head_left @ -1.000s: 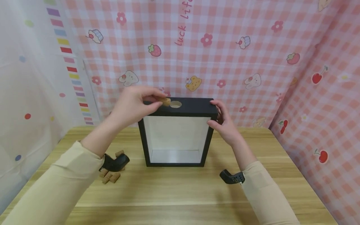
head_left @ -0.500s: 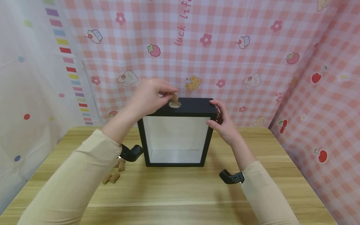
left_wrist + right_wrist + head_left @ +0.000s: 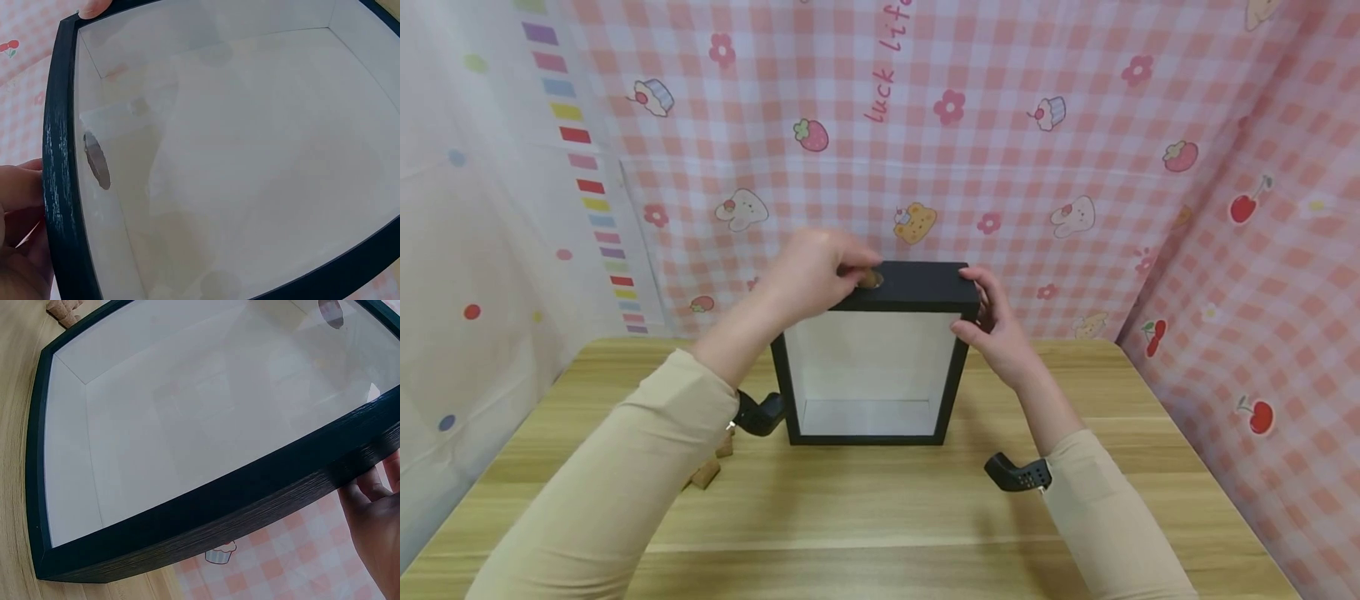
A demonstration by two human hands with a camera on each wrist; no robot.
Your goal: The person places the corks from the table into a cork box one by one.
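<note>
A black shadow box frame (image 3: 925, 283) with a clear front and white inside stands upright on the wooden table. My left hand (image 3: 820, 273) pinches a brown cork (image 3: 871, 278) at the round hole in the frame's top. Fingers partly cover the cork and the hole. From inside, the hole (image 3: 97, 161) shows in the left wrist view; no cork is visible within the box. My right hand (image 3: 1000, 329) holds the frame's upper right corner, thumb on the front and fingers on top and side. In the right wrist view, that hand (image 3: 375, 512) touches the black side.
Loose corks (image 3: 706, 473) lie on the table to the left, partly hidden by the left sleeve and a black wrist camera (image 3: 762, 414). Pink checked cloth (image 3: 1000, 167) hangs close behind the table (image 3: 865, 517) and along its right.
My left hand has moved right along the frame's top, rising a little and then lowering, bringing the cork from beside the hole to it. The right hand and the frame stay put.
</note>
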